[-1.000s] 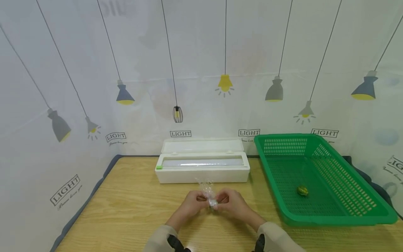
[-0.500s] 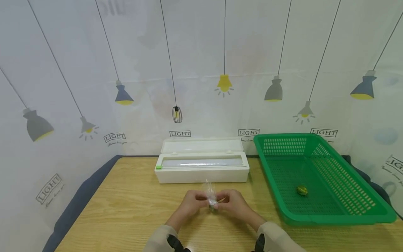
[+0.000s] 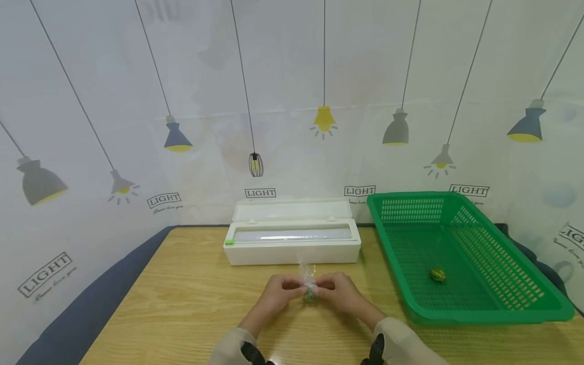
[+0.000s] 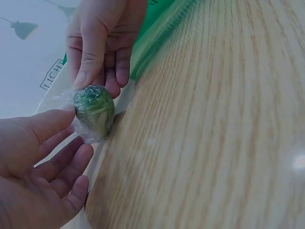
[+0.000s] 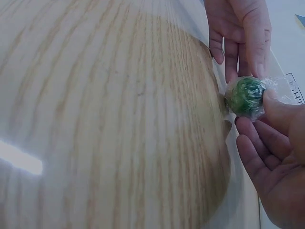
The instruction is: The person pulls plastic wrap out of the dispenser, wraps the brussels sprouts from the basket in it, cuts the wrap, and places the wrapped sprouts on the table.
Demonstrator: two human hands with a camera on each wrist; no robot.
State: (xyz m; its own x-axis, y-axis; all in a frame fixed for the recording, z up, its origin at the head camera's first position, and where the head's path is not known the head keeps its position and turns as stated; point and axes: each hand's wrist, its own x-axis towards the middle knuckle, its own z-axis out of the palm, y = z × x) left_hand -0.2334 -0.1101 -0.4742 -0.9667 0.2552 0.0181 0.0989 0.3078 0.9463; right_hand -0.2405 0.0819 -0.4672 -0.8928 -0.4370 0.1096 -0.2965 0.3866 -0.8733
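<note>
A small round green vegetable, leafy like a Brussels sprout, is wrapped in clear cling film. The left hand pinches the film on one side and the right hand on the other, with thumbs and fingertips meeting at the vegetable. Loose film sticks up above the fingers towards the back. In the left wrist view the green vegetable shows pale streaks through the wrinkled film. From the right wrist, the wrapped vegetable appears between both hands' fingertips, close over the wooden table.
Behind the hands stands a white cling film dispenser box, lid raised, with the roll inside and a green slider at its left end. To the right, a green plastic basket holds one small yellow-green wrapped item. A lamp-print curtain closes off the back.
Both hands keep their grip near the same spot. The film's loose end has shifted slightly right, and more of the green vegetable shows below the fingers. The head view has turned slightly.
</note>
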